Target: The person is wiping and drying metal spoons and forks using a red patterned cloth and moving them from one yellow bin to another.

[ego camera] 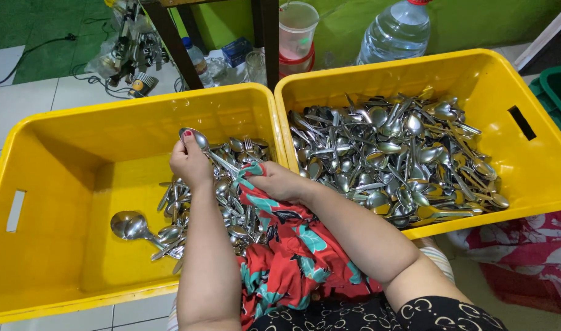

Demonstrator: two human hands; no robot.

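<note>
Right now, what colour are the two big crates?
Both crates are yellow, seen in the head view.

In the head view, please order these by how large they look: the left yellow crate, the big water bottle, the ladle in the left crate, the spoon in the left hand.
1. Left yellow crate
2. Big water bottle, partly cut off at the top and farther away, so its rank against the crate rests on looks alone
3. Ladle
4. Spoon in the left hand, only partly visible

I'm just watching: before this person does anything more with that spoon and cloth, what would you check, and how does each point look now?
1. Spoon gripped in left hand: ok.
2. Red patterned cloth held by right hand: ok.
3. Cloth touching the spoon's handle: cannot tell.
4. Room in the left yellow bin: ok.
5. Right yellow bin within reach: ok.
6. Spoon clean: cannot tell.
</note>
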